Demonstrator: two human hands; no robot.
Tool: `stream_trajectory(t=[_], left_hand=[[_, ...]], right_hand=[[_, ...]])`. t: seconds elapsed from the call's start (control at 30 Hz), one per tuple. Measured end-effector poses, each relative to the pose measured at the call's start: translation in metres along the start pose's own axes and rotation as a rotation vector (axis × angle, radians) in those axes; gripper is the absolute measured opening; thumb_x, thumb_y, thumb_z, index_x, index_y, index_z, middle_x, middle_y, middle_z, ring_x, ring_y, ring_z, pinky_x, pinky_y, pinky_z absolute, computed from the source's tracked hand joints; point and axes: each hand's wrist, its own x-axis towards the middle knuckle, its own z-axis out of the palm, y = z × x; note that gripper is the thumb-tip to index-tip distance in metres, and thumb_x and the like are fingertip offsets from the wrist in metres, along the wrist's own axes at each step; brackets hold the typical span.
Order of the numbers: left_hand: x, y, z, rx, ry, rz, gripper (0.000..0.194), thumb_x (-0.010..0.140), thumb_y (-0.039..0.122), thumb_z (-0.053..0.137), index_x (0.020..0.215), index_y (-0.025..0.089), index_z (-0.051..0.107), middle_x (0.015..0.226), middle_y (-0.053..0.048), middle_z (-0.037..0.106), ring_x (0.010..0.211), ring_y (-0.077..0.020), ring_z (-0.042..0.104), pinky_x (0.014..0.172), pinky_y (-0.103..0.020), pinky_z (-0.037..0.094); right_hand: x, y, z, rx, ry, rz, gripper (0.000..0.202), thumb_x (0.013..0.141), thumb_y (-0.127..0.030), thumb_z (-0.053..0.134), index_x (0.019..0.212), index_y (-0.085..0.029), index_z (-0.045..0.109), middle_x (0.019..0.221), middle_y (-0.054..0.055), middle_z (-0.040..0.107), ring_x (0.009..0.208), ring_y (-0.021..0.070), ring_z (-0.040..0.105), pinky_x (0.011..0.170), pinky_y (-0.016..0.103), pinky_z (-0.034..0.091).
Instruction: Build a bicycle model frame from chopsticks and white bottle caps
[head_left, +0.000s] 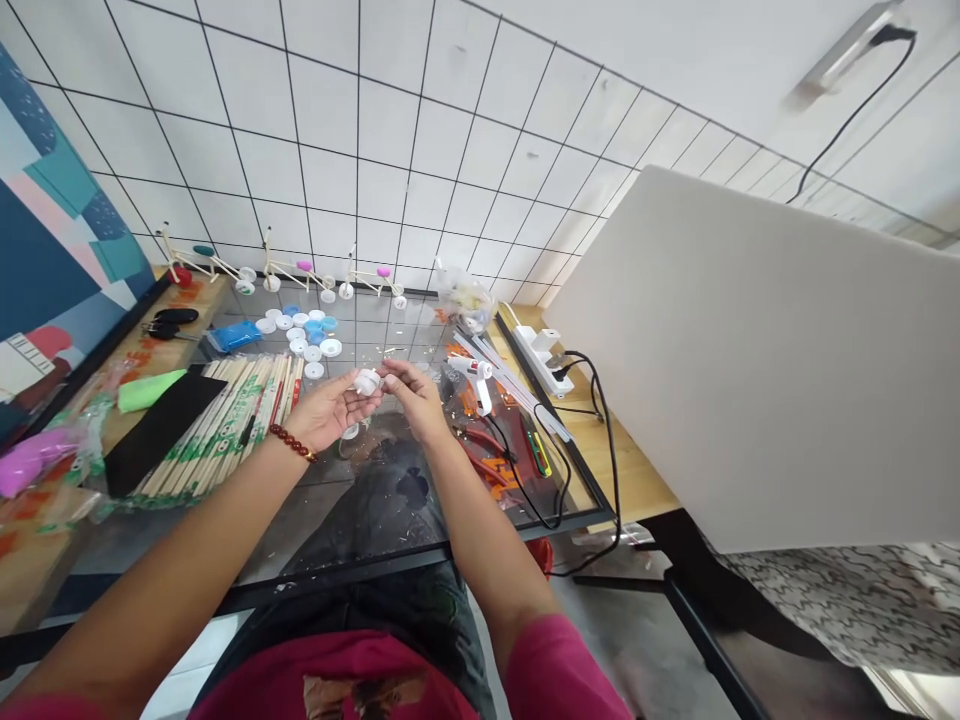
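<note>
- The white plastic cap piece (367,382), one small rounded form with a smooth surface, is held above the glass-topped worktop (360,520), between the two hands.
- Left hand (330,412): its grip is closed on the piece, thumb and fingers around the left side, palm partly turned up; one bracelet of round brown beads (294,443) circles the wrist.
- Right hand (412,396): its grip is nearly together, thumb and forefinger pinching the piece at its right edge.
- Just beyond lie more than ten shallow, round bottle caps (330,347), mostly white, a few blue.
- To the right: one white glue gun (472,372), several translucent glue sticks (512,380), one green-and-yellow utility knife (538,454) and red-handled pliers (487,462).
- To the left: many slim wooden chopsticks (217,430) in printed wrappers, one flat black strip (161,430), one crinkled blue packet (235,336).
- At the far edge: three stick-built tricycle models (288,268) with round wheels, one green seat and two pink, and one clear crumpled plastic bag (465,300).
</note>
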Motion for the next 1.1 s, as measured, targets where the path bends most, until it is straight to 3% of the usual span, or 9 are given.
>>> stream_trajectory(t=[0.2, 0.5, 0.77, 0.93, 1.1], left_hand=[[-0.011, 0.001, 0.005, -0.077, 0.057, 0.029, 0.012, 0.099, 0.019, 0.068, 0.089, 0.014, 0.073, 0.080, -0.008, 0.078, 0.071, -0.0154, 0.075, 0.073, -0.027, 0.065], [-0.017, 0.007, 0.005, -0.011, 0.075, 0.138, 0.013, 0.098, 0.019, 0.070, 0.088, 0.012, 0.076, 0.085, -0.009, 0.077, 0.076, -0.0150, 0.074, 0.079, -0.028, 0.065], [-0.019, 0.002, 0.012, -0.041, 0.086, 0.141, 0.018, 0.101, 0.021, 0.066, 0.087, 0.013, 0.073, 0.083, -0.008, 0.075, 0.080, -0.0176, 0.075, 0.074, -0.026, 0.064], [-0.016, -0.003, 0.013, -0.021, 0.126, 0.181, 0.020, 0.101, 0.021, 0.065, 0.084, 0.017, 0.074, 0.080, -0.008, 0.075, 0.086, -0.0198, 0.076, 0.072, -0.023, 0.061], [-0.016, -0.005, 0.014, -0.004, 0.145, 0.206, 0.016, 0.098, 0.021, 0.070, 0.085, 0.016, 0.076, 0.079, -0.007, 0.074, 0.077, -0.0177, 0.074, 0.071, -0.024, 0.061]], right_hand=[[-0.007, -0.010, 0.002, -0.226, 0.033, -0.157, 0.040, 0.065, -0.047, 0.095, 0.092, -0.023, 0.077, 0.094, 0.003, 0.077, 0.080, 0.0164, 0.065, 0.087, 0.035, 0.060], [-0.007, -0.005, 0.002, -0.382, -0.034, -0.302, 0.025, 0.083, -0.050, 0.083, 0.084, -0.026, 0.081, 0.098, 0.007, 0.077, 0.092, 0.0200, 0.069, 0.089, 0.038, 0.058], [-0.008, -0.003, 0.000, -0.489, -0.046, -0.436, 0.018, 0.086, -0.042, 0.081, 0.090, -0.024, 0.080, 0.102, 0.007, 0.079, 0.082, 0.0169, 0.068, 0.085, 0.036, 0.061], [-0.010, -0.004, 0.000, -0.557, -0.054, -0.488, 0.014, 0.085, -0.037, 0.082, 0.088, -0.024, 0.078, 0.102, 0.007, 0.078, 0.096, 0.0203, 0.071, 0.096, 0.039, 0.059], [-0.008, 0.002, 0.000, -0.559, -0.076, -0.503, 0.013, 0.090, -0.036, 0.076, 0.088, -0.024, 0.078, 0.104, 0.006, 0.074, 0.100, 0.0203, 0.070, 0.099, 0.039, 0.056]])
